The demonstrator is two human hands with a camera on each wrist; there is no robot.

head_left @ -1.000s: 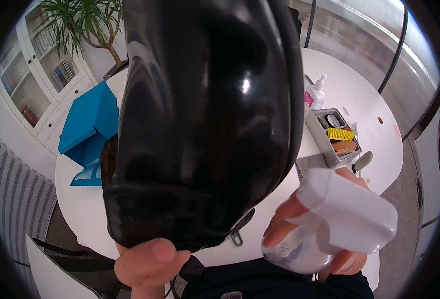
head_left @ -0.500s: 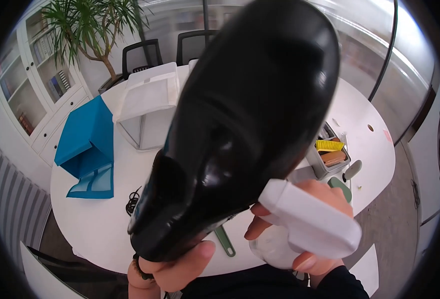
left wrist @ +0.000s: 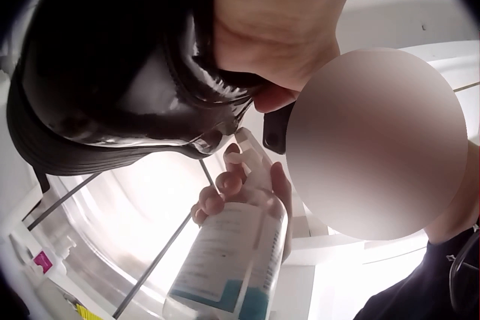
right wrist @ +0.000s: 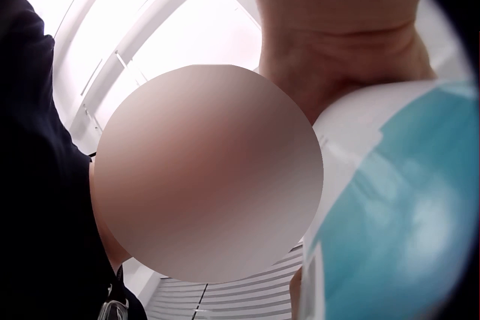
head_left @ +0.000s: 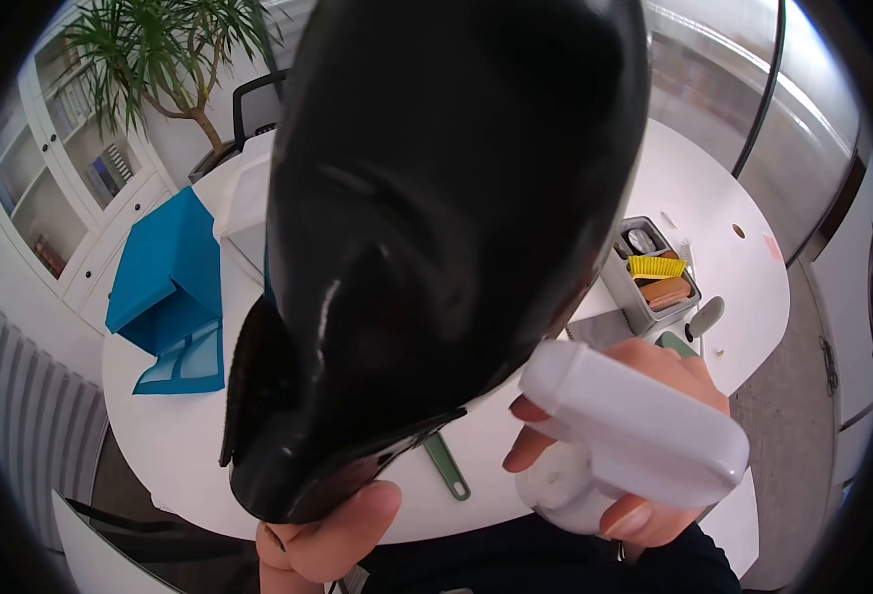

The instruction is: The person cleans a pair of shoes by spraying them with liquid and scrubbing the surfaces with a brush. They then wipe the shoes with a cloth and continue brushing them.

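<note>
A glossy black leather shoe (head_left: 456, 198) fills the middle of the head view, its toe end raised toward the top. My left hand (head_left: 342, 540) grips it at the lower end, thumb on the outside. In the left wrist view, the shoe (left wrist: 112, 95) shows its thick ridged sole. My right hand (head_left: 692, 374) holds a clear spray bottle (head_left: 644, 421) with a white trigger head, close beside the shoe's lower right side. The bottle's white and teal label (left wrist: 217, 256) faces the left wrist camera, with fingers curled around its neck.
On the white round table (head_left: 159, 436) lie a blue fabric box (head_left: 164, 272) at left and a white box (head_left: 243, 218) partly hidden behind the shoe. A grey tray (head_left: 644, 317) of brushes stands at right. A green handle (head_left: 446, 465) lies near the front edge.
The shoe has swung from nearly upright to a tilt toward the right, then shifted back slightly left. The spray bottle has moved left and a little back right, still in my right hand.
</note>
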